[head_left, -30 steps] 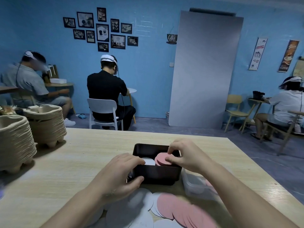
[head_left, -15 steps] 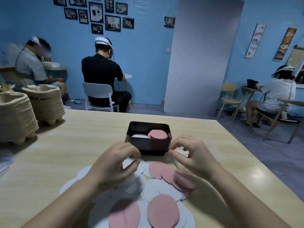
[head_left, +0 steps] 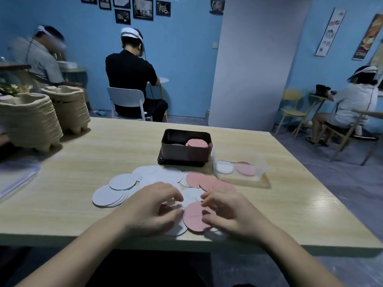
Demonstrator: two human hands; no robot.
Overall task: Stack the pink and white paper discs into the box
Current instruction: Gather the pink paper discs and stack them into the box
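A dark box (head_left: 184,154) stands mid-table with a pink stack (head_left: 196,143) in its right half. White paper discs (head_left: 122,181) and pink paper discs (head_left: 198,179) lie spread in front of it. My left hand (head_left: 150,207) hovers curled over the near discs, fingertips and thumb around a blurred pinkish one; I cannot tell whether it grips it. My right hand (head_left: 228,212) has thumb and fingers on the right edge of a flat pink disc (head_left: 193,217) near the table's front edge.
A clear plastic tub (head_left: 259,165) holding one white and one pink disc sits right of the box. Two stacks of pulp trays (head_left: 29,121) stand at the far left. People sit at other tables behind.
Both hands have come back from the box toward the table's front edge and lowered onto the loose discs. The view has tilted downward.
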